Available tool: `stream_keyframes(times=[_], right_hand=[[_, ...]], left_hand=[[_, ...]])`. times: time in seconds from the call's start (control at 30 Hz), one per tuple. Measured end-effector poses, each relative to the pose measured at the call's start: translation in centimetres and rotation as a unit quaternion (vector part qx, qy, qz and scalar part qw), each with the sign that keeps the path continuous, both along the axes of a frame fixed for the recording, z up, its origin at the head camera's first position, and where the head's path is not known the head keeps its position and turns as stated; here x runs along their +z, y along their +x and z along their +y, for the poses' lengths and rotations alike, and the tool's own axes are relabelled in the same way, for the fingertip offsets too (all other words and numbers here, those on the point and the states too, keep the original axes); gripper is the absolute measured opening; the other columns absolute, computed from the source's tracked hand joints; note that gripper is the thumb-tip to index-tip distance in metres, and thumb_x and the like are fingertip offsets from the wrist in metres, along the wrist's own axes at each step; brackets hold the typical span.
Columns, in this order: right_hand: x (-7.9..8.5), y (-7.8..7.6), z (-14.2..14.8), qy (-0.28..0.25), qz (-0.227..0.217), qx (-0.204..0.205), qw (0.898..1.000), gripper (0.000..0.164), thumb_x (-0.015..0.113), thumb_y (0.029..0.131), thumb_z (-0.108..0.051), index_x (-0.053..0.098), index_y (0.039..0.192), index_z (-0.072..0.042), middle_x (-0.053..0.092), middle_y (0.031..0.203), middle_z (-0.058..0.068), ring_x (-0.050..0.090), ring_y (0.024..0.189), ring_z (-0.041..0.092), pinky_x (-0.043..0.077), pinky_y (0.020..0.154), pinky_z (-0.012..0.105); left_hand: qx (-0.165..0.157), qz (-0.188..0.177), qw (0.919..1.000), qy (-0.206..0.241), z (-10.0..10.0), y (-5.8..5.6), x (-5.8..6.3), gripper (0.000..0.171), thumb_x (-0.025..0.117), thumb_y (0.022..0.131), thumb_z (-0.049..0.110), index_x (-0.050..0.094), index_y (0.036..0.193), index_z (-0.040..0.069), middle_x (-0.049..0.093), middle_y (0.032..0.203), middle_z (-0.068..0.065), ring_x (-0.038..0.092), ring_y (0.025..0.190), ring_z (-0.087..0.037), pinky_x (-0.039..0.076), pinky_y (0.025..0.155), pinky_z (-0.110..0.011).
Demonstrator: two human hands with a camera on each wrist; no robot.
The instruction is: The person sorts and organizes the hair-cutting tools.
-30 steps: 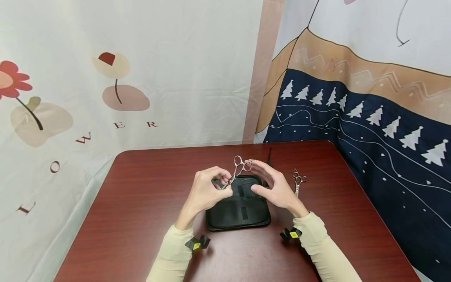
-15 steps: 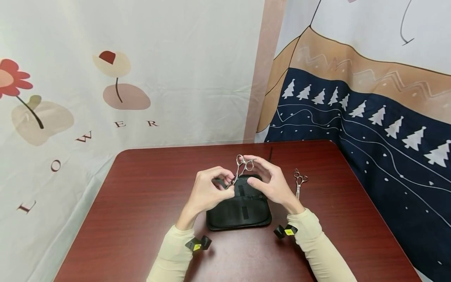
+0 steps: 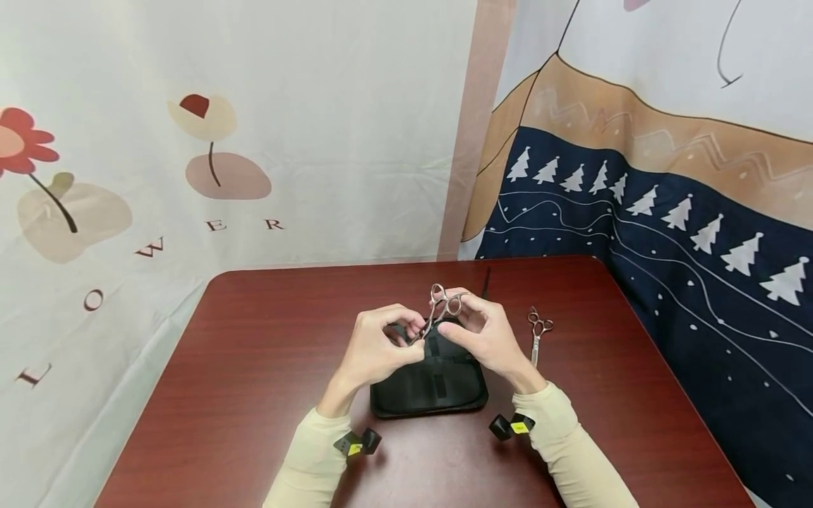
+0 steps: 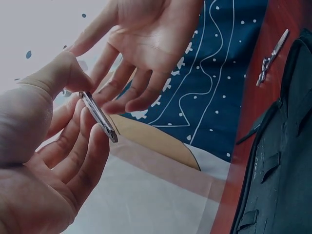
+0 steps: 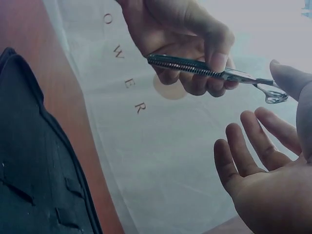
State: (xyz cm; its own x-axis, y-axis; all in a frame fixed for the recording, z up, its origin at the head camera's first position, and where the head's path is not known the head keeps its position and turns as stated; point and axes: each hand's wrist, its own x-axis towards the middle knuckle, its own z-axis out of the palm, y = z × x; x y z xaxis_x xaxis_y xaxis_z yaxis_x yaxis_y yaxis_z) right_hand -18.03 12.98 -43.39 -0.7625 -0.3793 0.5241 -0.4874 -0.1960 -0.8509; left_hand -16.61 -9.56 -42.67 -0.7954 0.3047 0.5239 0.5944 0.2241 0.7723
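My left hand (image 3: 381, 347) pinches silver thinning scissors (image 5: 192, 66) by the blades, between thumb and curled fingers. Their toothed blade shows in both wrist views, and the finger rings point up and to the right in the head view. Close to those rings is my right hand (image 3: 489, 337), its fingers spread and relaxed and its thumb (image 5: 287, 78) right by the handle end. Below both hands a black zip case (image 3: 406, 396) lies unfolded on the table, with small elastic loops (image 4: 271, 166) inside.
A second pair of silver scissors (image 3: 538, 331) lies on the reddish-brown table (image 3: 267, 367), right of the case. Behind my right hand a thin black rod-like thing (image 3: 487, 281) sticks out. Printed curtains (image 3: 356, 141) hang beyond the table's far edge.
My right hand has moved left, closer to the rings of the thinning scissors. The left hand has shifted slightly right, and the scissors with it. The case has stayed in place.
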Motion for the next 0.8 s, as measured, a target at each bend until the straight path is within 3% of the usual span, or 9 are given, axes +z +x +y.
stream_keyframes(times=[0.3, 0.6, 0.8], right_hand=[[-0.06, 0.43, -0.11, 0.003, -0.034, -0.012, 0.999, 0.018, 0.072, 0.092, 0.003, 0.065, 0.105, 0.013, 0.065, 0.116, 0.016, 0.061, 0.11, 0.035, 0.056, 0.095, 0.03], [0.07, 0.58, -0.06, -0.02, -0.062, 0.012, 0.998, 0.012, 0.07, 0.092, 0.008, 0.064, 0.1, 0.014, 0.067, 0.112, 0.016, 0.062, 0.11, 0.037, 0.058, 0.093, 0.031], [0.1, 0.59, 0.06, -0.017, -0.053, 0.013, 0.998, 0.01, 0.07, 0.09, 0.01, 0.065, 0.098, 0.014, 0.068, 0.107, 0.015, 0.062, 0.106, 0.036, 0.058, 0.09, 0.03]], left_hand=[[-0.005, -0.004, 1.0, -0.002, 0.24, 0.25, 0.05, 0.02, 0.079, 0.072, 0.004, 0.076, 0.089, 0.014, 0.068, 0.08, 0.005, 0.064, 0.071, -0.011, 0.059, 0.055, -0.026], [-0.017, -0.006, 0.9998, 0.002, 0.42, 0.27, 0.07, 0.02, 0.079, 0.073, 0.004, 0.078, 0.09, 0.014, 0.07, 0.082, 0.005, 0.065, 0.072, -0.011, 0.06, 0.056, -0.028], [-0.021, -0.012, 0.9997, 0.003, 0.57, 0.36, 0.04, 0.021, 0.08, 0.073, 0.004, 0.078, 0.091, 0.015, 0.071, 0.083, 0.005, 0.065, 0.073, -0.01, 0.061, 0.058, -0.028]])
